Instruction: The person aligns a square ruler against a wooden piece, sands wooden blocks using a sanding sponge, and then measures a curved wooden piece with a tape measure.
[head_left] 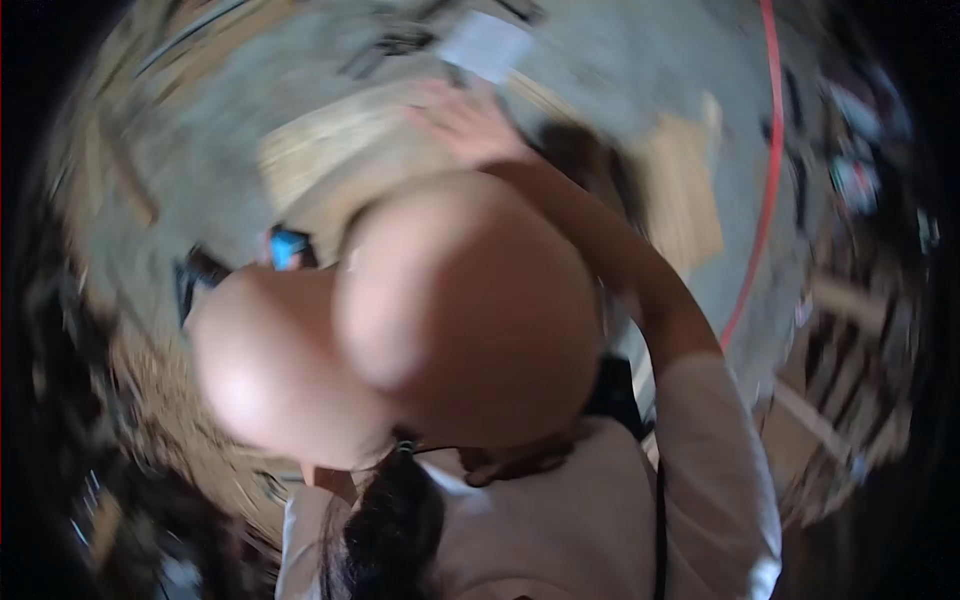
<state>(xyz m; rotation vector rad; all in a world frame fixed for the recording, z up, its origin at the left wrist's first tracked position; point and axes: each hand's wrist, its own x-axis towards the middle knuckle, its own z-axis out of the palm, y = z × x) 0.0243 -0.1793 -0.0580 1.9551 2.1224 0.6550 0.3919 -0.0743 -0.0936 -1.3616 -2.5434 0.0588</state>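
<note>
My right hand reaches forward past my knees, its fingers spread and blurred by motion. Nothing shows in its grip. It is over or beside a pale wooden board; whether it touches the board cannot be told. Just beyond the fingers lies a white sheet. My bent knees fill the middle of the view. My left hand is hidden; only part of the left arm shows below the left knee. A small blue object sits beyond that knee, too blurred to identify.
A second wooden piece lies right of my right forearm. Farther right, a red line or hose curves along the grey floor. Stacked wood pieces stand at the right. Blurred dark scraps lie at the left and top.
</note>
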